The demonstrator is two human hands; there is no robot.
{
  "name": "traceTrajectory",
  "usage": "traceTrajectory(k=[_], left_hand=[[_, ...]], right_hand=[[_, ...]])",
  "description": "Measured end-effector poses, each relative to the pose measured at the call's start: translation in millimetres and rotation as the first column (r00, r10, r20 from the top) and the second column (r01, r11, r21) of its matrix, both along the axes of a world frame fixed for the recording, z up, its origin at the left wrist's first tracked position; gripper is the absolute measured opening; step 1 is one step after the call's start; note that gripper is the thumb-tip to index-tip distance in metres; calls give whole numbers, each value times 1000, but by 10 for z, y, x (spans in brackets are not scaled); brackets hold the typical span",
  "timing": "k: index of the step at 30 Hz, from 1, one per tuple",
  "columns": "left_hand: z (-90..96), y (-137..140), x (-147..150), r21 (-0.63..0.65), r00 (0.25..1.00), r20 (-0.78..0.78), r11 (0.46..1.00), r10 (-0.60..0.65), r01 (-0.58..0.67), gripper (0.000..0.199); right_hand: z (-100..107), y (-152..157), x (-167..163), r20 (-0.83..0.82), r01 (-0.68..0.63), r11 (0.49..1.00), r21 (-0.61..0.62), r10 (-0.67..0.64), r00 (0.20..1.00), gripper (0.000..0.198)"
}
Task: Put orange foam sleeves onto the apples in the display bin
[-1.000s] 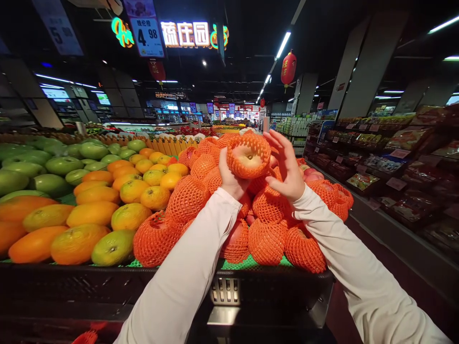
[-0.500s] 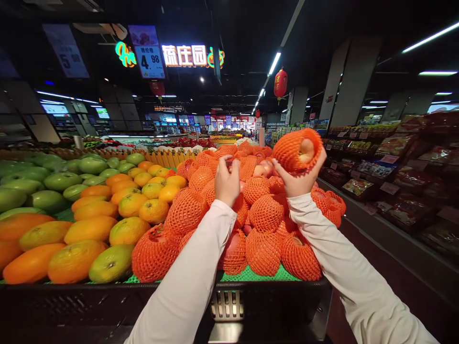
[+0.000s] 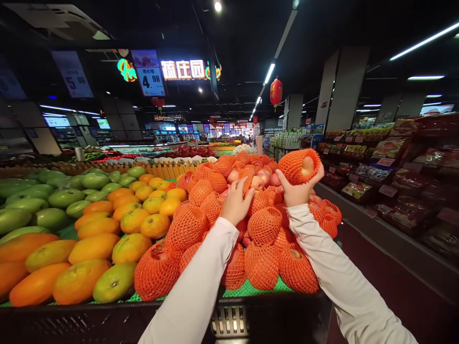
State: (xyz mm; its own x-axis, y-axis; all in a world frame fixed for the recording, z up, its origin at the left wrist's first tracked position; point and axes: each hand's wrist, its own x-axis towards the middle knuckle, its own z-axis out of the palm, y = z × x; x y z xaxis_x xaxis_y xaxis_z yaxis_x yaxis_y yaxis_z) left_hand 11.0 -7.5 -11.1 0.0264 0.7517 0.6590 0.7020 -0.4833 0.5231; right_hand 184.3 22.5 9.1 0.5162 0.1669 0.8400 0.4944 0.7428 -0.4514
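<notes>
Org mesh-patt fruit net [image 3: 294, 168]

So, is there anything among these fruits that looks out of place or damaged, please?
One small thing: several bare apples lie just beyond the left hand, while most others around them wear orange foam nets. That looks uneven. I see no spill or clear damage.

"What do you see on your left?"
"I see oranges [image 3: 134, 220], with green fruit [image 3: 66, 198] further left and a yellow picket fence [image 3: 172, 169] behind."
"And above?"
"A 4.98 price sign [image 3: 147, 72] hangs beside glowing lettering [image 3: 182, 69]; a red lantern [image 3: 276, 92] hangs farther right. Bagged goods [image 3: 390, 148] fill rows to my right."
</notes>
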Motion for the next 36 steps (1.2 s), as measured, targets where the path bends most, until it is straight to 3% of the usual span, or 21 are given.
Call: traceTrajectory(k=[2, 4, 6, 9, 12, 16, 20, 22, 24, 28, 32, 34, 36], left_hand=[[30, 14, -47, 38, 989, 64, 990, 135, -138, 46], [53, 19, -89, 70, 956, 117, 958, 268, -277, 43], [76, 8, -122, 104, 920, 164, 921, 356, -375, 43], [121, -30, -151, 140, 875, 230, 875, 427, -463, 44], [158, -71, -154, 120, 842, 256, 849, 475, -515, 46], [150, -95, -130, 57, 832, 179, 839, 525, -542, 47], [98, -81, -130, -122, 791, -119, 782, 600, -611, 40], [66, -67, -143, -240, 763, -325, 731, 559, -638, 41], [38, -52, -159, -300, 743, -468, 705, 478, -642, 43], [3, -22, -193, -355, 742, -567, 706, 358, -613, 49], [-15, 30, -235, -431, 772, -576, 702, 270, -567, 49], [-27, 59, -253, -456, 779, -577, 694, 246, -557, 49], [-36, 79, -267, -475, 781, -581, 685, 228, -553, 48]], right_hand=[[-27, 30, 20, 102, 3, 988, -157, 13, 995, 105], [-39, 35, 51, 253, 57, 912, -405, 52, 966, 104], [-41, 32, 82, 393, 183, 762, -621, 101, 914, 99], [-60, 53, 101, 516, 356, 542, -761, 173, 839, 94], [-103, 104, 84, 552, 420, 408, -811, 294, 780, 93], [-136, 139, 47, 584, 463, 371, -805, 355, 730, 96], [-110, 106, 28, 610, 504, 351, -789, 356, 708, 100], [-88, 78, 25, 621, 508, 364, -781, 360, 697, 100], [-74, 54, 28, 641, 497, 419, -760, 361, 677, 98], [-89, 55, 57, 670, 419, 626, -658, 233, 705, 78], [-47, 50, 86, 584, 254, 871, -420, 45, 810, 51], [45, -6, 63, 548, 185, 940, -286, 2, 836, 42], [171, -87, -4, 597, 137, 957, -254, 43, 801, 38]])
